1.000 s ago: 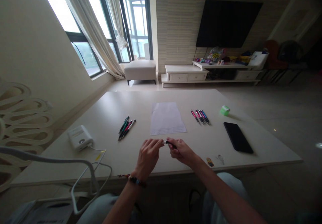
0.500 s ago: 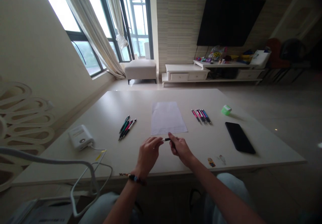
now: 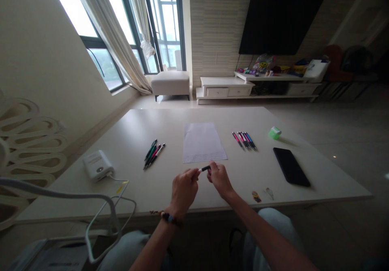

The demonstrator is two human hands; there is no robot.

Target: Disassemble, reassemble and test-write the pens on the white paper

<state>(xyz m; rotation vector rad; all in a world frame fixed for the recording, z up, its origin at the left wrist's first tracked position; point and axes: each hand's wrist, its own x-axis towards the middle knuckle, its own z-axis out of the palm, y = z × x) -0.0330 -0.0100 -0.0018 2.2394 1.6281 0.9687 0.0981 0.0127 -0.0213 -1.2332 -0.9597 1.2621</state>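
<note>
Between my hands is a black and white pen (image 3: 204, 168), held above the table near the paper's front edge. My left hand (image 3: 184, 188) is closed around its white end. My right hand (image 3: 219, 178) pinches the black end, and the fingers hide its tip. Just beyond lies a sheet of white paper (image 3: 203, 141) with faint lines along its near edge. To its left is a small pile of pens (image 3: 154, 154) in green, pink, black and white. On the right side, several pink, dark and blue pens (image 3: 244, 140) lie roughly side by side.
The white table (image 3: 146, 121) also bears a black phone (image 3: 291, 166), a green and white small container (image 3: 275, 132), a cartoon sticker (image 3: 256, 196) and a small clear item (image 3: 269, 193). At left sits a white charger (image 3: 97, 165) with a looping cable (image 3: 113, 210).
Both hands have shifted slightly, and the left hand has turned, its knuckles more upward. The pen between them is now more tilted, its black end higher.
</note>
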